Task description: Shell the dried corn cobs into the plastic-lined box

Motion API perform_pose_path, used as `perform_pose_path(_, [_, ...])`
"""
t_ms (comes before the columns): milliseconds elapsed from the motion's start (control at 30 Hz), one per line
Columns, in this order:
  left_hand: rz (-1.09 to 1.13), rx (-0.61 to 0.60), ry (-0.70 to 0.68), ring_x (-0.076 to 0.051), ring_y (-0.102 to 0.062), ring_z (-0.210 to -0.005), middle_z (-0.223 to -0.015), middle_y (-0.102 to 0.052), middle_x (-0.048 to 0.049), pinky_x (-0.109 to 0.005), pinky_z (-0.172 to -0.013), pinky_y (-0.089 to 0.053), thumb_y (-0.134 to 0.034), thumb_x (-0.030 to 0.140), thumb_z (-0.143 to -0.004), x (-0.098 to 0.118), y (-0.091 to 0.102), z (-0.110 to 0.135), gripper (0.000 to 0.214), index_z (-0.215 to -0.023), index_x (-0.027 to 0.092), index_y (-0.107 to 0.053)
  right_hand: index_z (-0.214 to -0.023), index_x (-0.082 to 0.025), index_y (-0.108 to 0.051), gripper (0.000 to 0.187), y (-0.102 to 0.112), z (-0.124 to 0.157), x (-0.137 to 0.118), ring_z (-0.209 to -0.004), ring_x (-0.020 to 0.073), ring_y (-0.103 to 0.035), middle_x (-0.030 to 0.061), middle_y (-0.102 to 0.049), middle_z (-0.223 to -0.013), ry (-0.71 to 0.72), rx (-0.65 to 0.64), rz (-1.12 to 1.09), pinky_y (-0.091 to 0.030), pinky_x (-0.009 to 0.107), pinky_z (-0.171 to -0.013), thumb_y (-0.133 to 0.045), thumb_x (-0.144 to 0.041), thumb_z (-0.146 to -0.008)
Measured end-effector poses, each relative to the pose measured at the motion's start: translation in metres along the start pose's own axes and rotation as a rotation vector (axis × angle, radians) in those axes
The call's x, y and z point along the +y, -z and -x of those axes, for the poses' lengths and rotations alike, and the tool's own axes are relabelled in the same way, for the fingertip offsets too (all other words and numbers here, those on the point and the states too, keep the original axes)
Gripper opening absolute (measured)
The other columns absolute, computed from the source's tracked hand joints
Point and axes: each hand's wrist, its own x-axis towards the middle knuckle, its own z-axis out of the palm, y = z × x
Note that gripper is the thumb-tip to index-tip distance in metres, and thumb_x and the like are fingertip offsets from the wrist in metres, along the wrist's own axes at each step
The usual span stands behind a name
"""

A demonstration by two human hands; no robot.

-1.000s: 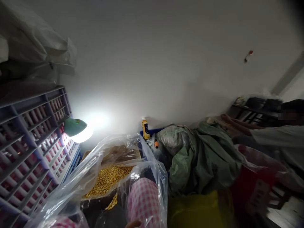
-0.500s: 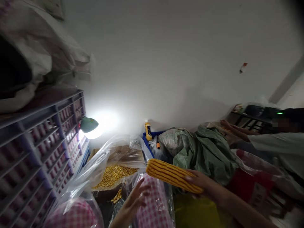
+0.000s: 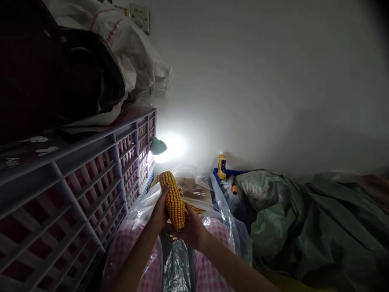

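An ear of corn [image 3: 172, 198], yellow with full rows of kernels, is held tilted in front of me over my lap. My left hand [image 3: 160, 211] wraps its left side, fingers closed around it. Around the lower right end of the ear, my right hand [image 3: 194, 227] is closed too, with some fingers hidden behind the corn. Loose corn kernels [image 3: 197, 209] lie behind the hands in a box lined with clear plastic [image 3: 190, 182]. A few more kernels rest below the hands, between my pink checked knees.
Purple plastic crates [image 3: 115, 166] stand along the left, with a green lamp [image 3: 158, 146] at their far end. Right of the box are a blue basket [image 3: 216, 173], a yellow bottle [image 3: 222, 167] and green sacks [image 3: 343, 227]. A pale wall closes the back.
The view has swung left, and the person at the right is out of sight. My right hand has brought the ear over the lap, where the open left hand has closed on it.
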Motion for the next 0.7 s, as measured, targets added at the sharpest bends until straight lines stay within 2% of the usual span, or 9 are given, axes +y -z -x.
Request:
perform_pose_path(133, [-0.022, 0.065, 0.024, -0.015, -0.062, -0.053, -0.070, -0.067, -0.0060, -0.024, -0.049, -0.049, -0.050, 0.038, -0.085, 0.000, 0.004, -0.020, 0.034, -0.104, 0.011, -0.059, -0.097, -0.014, -0.057, 0.059, 0.029, -0.006, -0.009, -0.058, 0.0160, -0.063, 0.0075, -0.066, -0.074, -0.218, 0.125, 0.132, -0.046, 0.027, -0.056, -0.034, -0.065, -0.082])
perform_pose_path(200, [-0.017, 0.081, 0.051, -0.015, -0.062, -0.054, -0.069, -0.067, -0.0055, -0.024, -0.050, -0.050, -0.052, 0.036, -0.084, -0.001, 0.006, -0.032, 0.032, -0.102, 0.011, -0.060, -0.093, -0.012, -0.059, 0.062, 0.043, -0.008, -0.018, -0.057, 0.0172, -0.063, 0.0094, -0.067, -0.071, -0.328, 0.159, 0.290, -0.045, 0.028, -0.056, -0.030, -0.066, -0.083])
perform_pose_path(267, [0.012, 0.060, 0.084, -0.016, -0.064, -0.059, -0.069, -0.067, -0.0059, -0.025, -0.054, -0.051, -0.053, 0.036, -0.084, -0.003, 0.007, -0.043, 0.031, -0.100, 0.011, -0.060, -0.089, -0.012, -0.061, 0.066, 0.051, -0.013, -0.029, -0.056, 0.0178, -0.062, 0.0101, -0.067, -0.068, -0.378, 0.184, 0.393, -0.044, 0.028, -0.054, -0.030, -0.069, -0.081])
perform_pose_path(367, [0.052, 0.002, 0.151, -0.017, -0.065, -0.062, -0.071, -0.067, -0.0075, -0.026, -0.056, -0.052, -0.052, 0.040, -0.084, -0.010, 0.013, -0.058, 0.033, -0.097, 0.011, -0.060, -0.092, -0.014, -0.061, 0.062, 0.056, -0.027, -0.047, -0.060, 0.0179, -0.063, 0.0097, -0.067, -0.075, -0.317, 0.255, 0.370, -0.043, 0.028, -0.055, -0.035, -0.068, -0.080])
perform_pose_path(467, [0.054, -0.014, 0.233, -0.018, -0.065, -0.060, -0.071, -0.067, -0.0089, -0.028, -0.057, -0.053, -0.052, 0.042, -0.084, -0.018, 0.023, -0.064, 0.035, -0.094, 0.009, -0.061, -0.101, -0.017, -0.058, 0.050, 0.063, -0.050, -0.060, -0.069, 0.0176, -0.063, 0.0094, -0.066, -0.087, -0.117, 0.406, 0.104, -0.044, 0.030, -0.059, -0.037, -0.059, -0.084])
perform_pose_path(533, [0.054, 0.011, 0.241, -0.018, -0.065, -0.061, -0.069, -0.067, -0.0089, -0.027, -0.058, -0.053, -0.053, 0.042, -0.083, -0.025, 0.028, -0.065, 0.036, -0.093, 0.009, -0.061, -0.107, -0.021, -0.053, 0.044, 0.071, -0.066, -0.066, -0.077, 0.0159, -0.063, 0.0085, -0.064, -0.097, 0.020, 0.481, -0.066, -0.045, 0.029, -0.062, -0.032, -0.054, -0.087])
perform_pose_path(600, [0.037, 0.037, 0.212, -0.018, -0.065, -0.063, -0.070, -0.067, -0.0088, -0.027, -0.057, -0.052, -0.054, 0.045, -0.082, -0.031, 0.030, -0.065, 0.037, -0.091, 0.010, -0.062, -0.110, -0.024, -0.049, 0.041, 0.079, -0.081, -0.067, -0.085, 0.0141, -0.062, 0.0069, -0.061, -0.105, 0.084, 0.495, -0.139, -0.045, 0.028, -0.065, -0.025, -0.051, -0.089])
perform_pose_path(700, [-0.077, 0.056, 0.123, -0.020, -0.066, -0.068, -0.078, -0.068, -0.0089, -0.028, -0.060, -0.053, -0.058, 0.048, -0.078, -0.039, 0.029, -0.065, 0.038, -0.094, 0.013, -0.061, -0.112, -0.023, -0.049, 0.045, 0.086, -0.093, -0.060, -0.088, 0.0165, -0.061, 0.0080, -0.060, -0.106, 0.066, 0.442, -0.137, -0.046, 0.030, -0.067, -0.027, -0.054, -0.088])
